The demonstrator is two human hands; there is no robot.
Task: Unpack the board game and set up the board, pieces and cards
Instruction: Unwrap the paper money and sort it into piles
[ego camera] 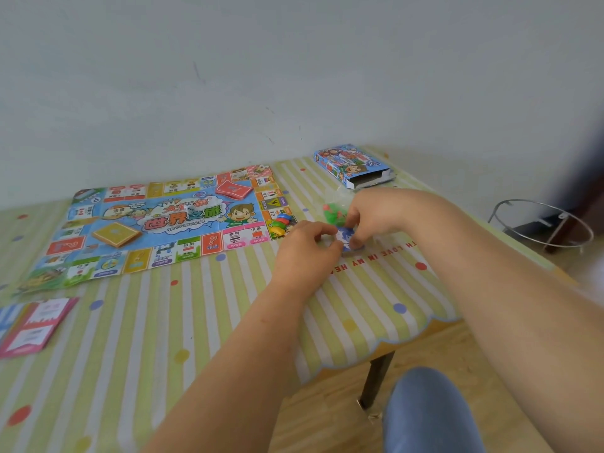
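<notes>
Left hand, right hand pinching blue cards — board, box beyond

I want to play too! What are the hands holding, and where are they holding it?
Both the left hand and right hand pinch a small blue-and-white packet by its opposite edges; its contents are too blurred to tell.

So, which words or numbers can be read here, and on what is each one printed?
"世界之旅": centre of the game board.
"中国", "4000元", "1000元": squares on the board's near edge.
"LOVE IN MY", upside down: tablecloth, partly covered by the right hand.
Game box, pink cards: too blurred.
</notes>
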